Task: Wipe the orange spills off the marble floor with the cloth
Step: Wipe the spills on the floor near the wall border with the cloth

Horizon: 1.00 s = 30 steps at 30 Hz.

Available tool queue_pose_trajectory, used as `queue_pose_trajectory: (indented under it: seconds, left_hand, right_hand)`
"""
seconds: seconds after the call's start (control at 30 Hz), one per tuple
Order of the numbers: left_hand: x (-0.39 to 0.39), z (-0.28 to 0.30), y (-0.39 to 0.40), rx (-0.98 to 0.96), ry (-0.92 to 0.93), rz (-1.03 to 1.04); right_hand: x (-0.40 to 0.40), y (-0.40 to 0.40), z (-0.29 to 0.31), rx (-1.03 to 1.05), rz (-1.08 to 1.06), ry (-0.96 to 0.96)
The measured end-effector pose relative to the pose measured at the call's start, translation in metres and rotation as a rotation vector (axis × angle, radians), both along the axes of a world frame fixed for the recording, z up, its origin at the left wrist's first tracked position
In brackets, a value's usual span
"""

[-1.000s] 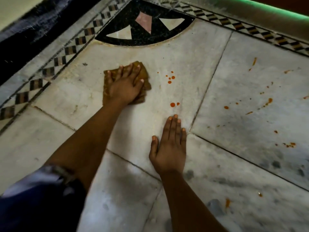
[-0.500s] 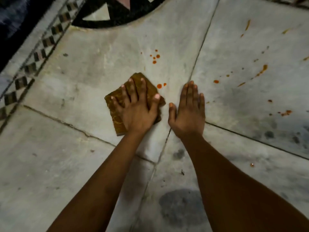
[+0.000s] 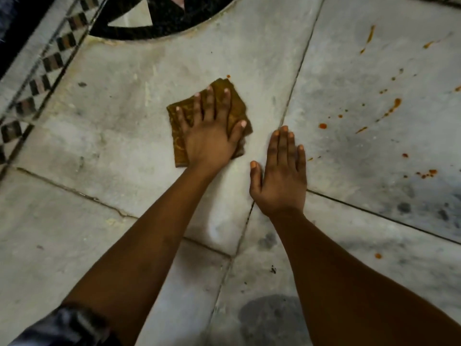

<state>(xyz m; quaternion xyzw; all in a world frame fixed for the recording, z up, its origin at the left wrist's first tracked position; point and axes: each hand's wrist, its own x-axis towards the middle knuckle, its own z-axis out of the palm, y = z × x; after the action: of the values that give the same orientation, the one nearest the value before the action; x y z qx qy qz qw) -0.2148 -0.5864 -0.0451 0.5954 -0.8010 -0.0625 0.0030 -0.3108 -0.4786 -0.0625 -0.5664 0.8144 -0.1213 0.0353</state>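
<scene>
The left hand (image 3: 207,136) lies flat on the cloth (image 3: 237,106), fingers straight and spread, pressing it to the floor (image 3: 112,121) rather than gripping it. The cloth is a small folded brown square, sitting on the slab next to the black inlay (image 3: 162,23) at the floor's far edge, close to the seam (image 3: 296,71) that runs toward the right hand. One orange drop (image 3: 228,76) shows just past the cloth's far corner, nearly touching it.

The right hand (image 3: 280,176) is also flat and holds nothing; it rests palm down on the marble just beside the cloth, across the meeting of the slab seams, and looks like a prop for the person's weight.

Most of the spills (image 3: 394,106) lie well apart from the cloth, scattered over the slab on the right: streaks and dots toward the far right corner, a cluster near the right edge, and a lone spot (image 3: 378,255) nearer the person. So I would judge the job only partly done, with the right slab untouched.

The cloth looks soft, light and limp, folded into a few layers. It should slide easily on polished marble, so it needs weight from above to scrub and not skate. A flat palm over its middle, as now, seems the best hold; pushing from one edge would probably unfold or bunch it. It may already carry orange, and could smear if not refolded.
</scene>
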Motion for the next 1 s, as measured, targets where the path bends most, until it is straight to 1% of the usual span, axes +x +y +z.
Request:
queue_pose_trajectory:
  seconds: [0.07, 0.17, 0.23, 0.27, 0.3, 0.4, 0.43, 0.47, 0.53, 0.67, 0.73, 0.8, 0.87, 0.93, 0.97, 1.0]
  left_hand:
    - [0.000, -0.001, -0.018, -0.006, -0.015, 0.055]
    - [-0.021, 0.001, -0.076, 0.050, 0.033, 0.182]
    - [-0.034, 0.004, -0.102, 0.084, 0.045, 0.182]
    - [-0.038, 0.003, -0.102, 0.082, 0.034, 0.137]
    - [-0.037, 0.005, -0.098, 0.065, 0.021, 0.047]
    - [-0.005, 0.003, -0.058, 0.003, -0.007, -0.328]
    - [0.011, 0.002, -0.048, 0.004, -0.020, -0.403]
    - [0.023, 0.003, -0.047, -0.001, -0.034, -0.428]
    - [0.031, 0.005, -0.070, -0.006, -0.056, -0.354]
    - [-0.004, 0.009, -0.141, 0.059, 0.002, -0.053]
    - [-0.027, 0.007, -0.153, 0.079, 0.009, -0.030]
    - [-0.037, 0.004, -0.138, 0.083, -0.019, -0.150]
    - [-0.022, 0.004, -0.108, 0.043, -0.028, -0.404]
    - [0.013, 0.007, -0.088, 0.034, 0.023, -0.643]
    - [0.031, 0.007, -0.089, 0.016, 0.048, -0.691]
    - [0.046, 0.006, -0.095, -0.018, 0.061, -0.661]
  right_hand:
    - [0.000, 0.000, 0.000, 0.007, -0.002, -0.001]
    - [0.000, 0.001, 0.000, 0.013, 0.006, 0.004]
    - [0.000, 0.001, -0.002, 0.013, 0.005, 0.004]
    - [-0.001, 0.003, -0.003, 0.013, 0.002, 0.002]
    - [0.000, 0.001, -0.001, 0.003, -0.002, -0.001]
    - [0.001, 0.000, 0.000, -0.009, -0.004, -0.011]
    - [0.000, 0.000, 0.000, -0.006, -0.001, -0.013]
    - [0.000, 0.000, 0.000, 0.000, 0.000, -0.015]
    - [0.000, 0.000, 0.000, 0.001, -0.004, -0.015]
    - [0.000, 0.000, -0.001, -0.011, -0.007, -0.017]
    - [0.000, 0.000, -0.002, -0.009, -0.005, -0.014]
    - [0.000, 0.000, -0.001, -0.005, -0.008, -0.015]
    - [0.000, 0.000, 0.000, 0.003, -0.011, -0.021]
    - [-0.001, 0.000, 0.000, 0.010, -0.012, -0.029]
    - [-0.001, 0.000, 0.000, 0.010, -0.013, -0.031]
    - [-0.001, 0.000, 0.001, 0.009, -0.011, -0.032]
